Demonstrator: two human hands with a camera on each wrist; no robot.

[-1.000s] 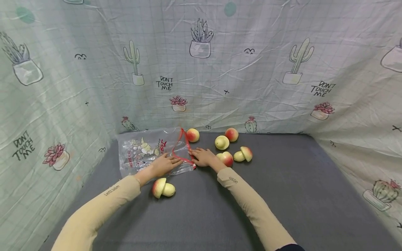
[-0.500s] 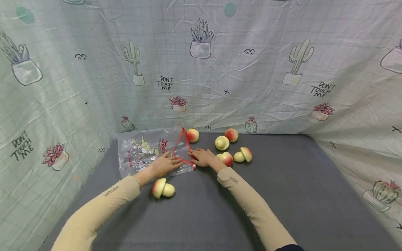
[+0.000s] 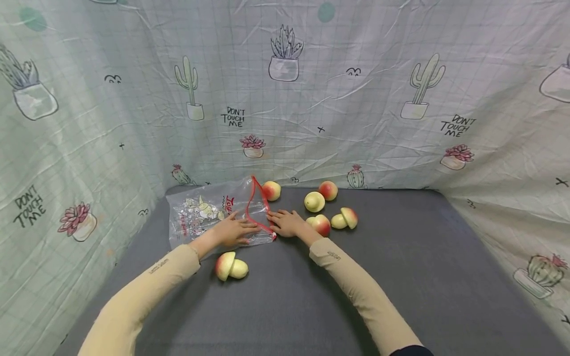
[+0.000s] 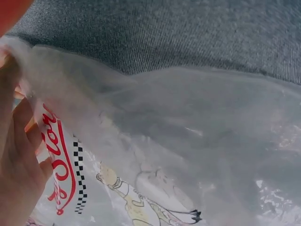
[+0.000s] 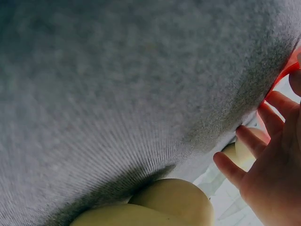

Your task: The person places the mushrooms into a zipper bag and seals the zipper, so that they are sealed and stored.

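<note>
A clear plastic bag [image 3: 180, 225] with cartoon print lies at the back left, its red-edged mouth [image 3: 263, 194] facing right and partly spread. My left hand [image 3: 231, 231] lies over the bag near that mouth, fingers extended; in the left wrist view the fingers [image 4: 21, 146] touch the printed film. Fingers of my right hand [image 3: 288, 224] reach the red edge at the mouth's right side, fairly straight and spread in the right wrist view. Just right of that hand sits a toy mushroom [image 3: 321, 225] with a red-and-yellow cap. Another toy mushroom [image 3: 230, 267] lies in front of my left wrist.
Behind the bag's mouth is a red-and-yellow toy mushroom [image 3: 271, 191]. More of them stand to the right: one [image 3: 314, 201] with its stem up, one [image 3: 328, 190] at the back, one [image 3: 346, 218] on its side. A patterned cloth [image 3: 383, 143] encloses the grey table [image 3: 401, 277].
My left hand has shifted slightly, and the bag's far red-edged corner has moved up and left, with the mouth spread differently. The right hand has stayed nearly still.
</note>
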